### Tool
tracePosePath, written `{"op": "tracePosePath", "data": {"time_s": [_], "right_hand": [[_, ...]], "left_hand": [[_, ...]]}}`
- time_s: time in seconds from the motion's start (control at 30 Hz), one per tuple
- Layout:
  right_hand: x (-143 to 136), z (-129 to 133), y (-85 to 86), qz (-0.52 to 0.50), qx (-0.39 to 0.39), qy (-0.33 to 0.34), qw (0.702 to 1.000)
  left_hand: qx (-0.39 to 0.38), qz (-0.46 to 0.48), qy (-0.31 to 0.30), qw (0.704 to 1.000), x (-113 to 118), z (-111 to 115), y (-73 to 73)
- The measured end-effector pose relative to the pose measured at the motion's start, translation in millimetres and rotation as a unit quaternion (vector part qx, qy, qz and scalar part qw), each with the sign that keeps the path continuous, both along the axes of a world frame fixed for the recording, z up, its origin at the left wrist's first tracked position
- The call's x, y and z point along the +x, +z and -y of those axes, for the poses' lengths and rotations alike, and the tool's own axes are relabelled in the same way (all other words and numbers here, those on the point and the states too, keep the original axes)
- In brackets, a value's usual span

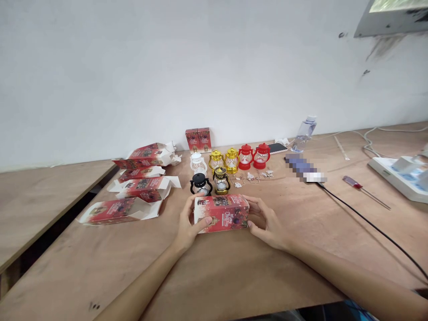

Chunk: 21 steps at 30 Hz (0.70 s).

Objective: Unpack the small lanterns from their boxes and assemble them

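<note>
A red printed Christmas gift box (pixel 222 214) lies on its side between my hands, near the middle of the table. My left hand (pixel 189 225) wraps round its left end, thumb on the front face. At the right end, my right hand (pixel 265 223) grips the box with thumb and fingers. Just behind it stand a black lantern (pixel 199 183) and a black-and-gold lantern (pixel 220 180). Farther back are a white lantern (pixel 198 164), two gold lanterns (pixel 224 160) and two red lanterns (pixel 254 157). Small wire pieces with white tags (pixel 252 178) lie beside them.
Several opened red boxes (pixel 133 191) lie at the left, by a gap between tables. Two upright boxes (pixel 198 140) stand against the wall. Rightward are a water bottle (pixel 304 133), a phone (pixel 276 148), a blurred-out device with cable (pixel 302 168), a screwdriver (pixel 352 182) and a power strip (pixel 397 178).
</note>
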State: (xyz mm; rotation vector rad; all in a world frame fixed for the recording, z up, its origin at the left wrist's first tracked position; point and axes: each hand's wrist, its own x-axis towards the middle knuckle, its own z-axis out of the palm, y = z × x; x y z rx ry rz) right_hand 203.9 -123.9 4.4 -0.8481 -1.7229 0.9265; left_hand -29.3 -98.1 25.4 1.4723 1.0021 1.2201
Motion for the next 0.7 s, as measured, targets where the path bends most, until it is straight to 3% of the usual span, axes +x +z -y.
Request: {"op": "tracePosePath", "data": {"time_s": [0.57, 0.7], "right_hand": [[-5.0, 3.8, 0.0, -0.007, -0.026, -0.052, 0.998], [1.0, 3.1, -6.6, 0.003, -0.003, -0.117, 0.993]], "left_hand": [[0.0, -0.022, -0.016, 1.0, 1.5, 0.6, 2.1], [-0.037, 0.041, -0.014, 0.998, -1.2, -0.5, 3.0]]}}
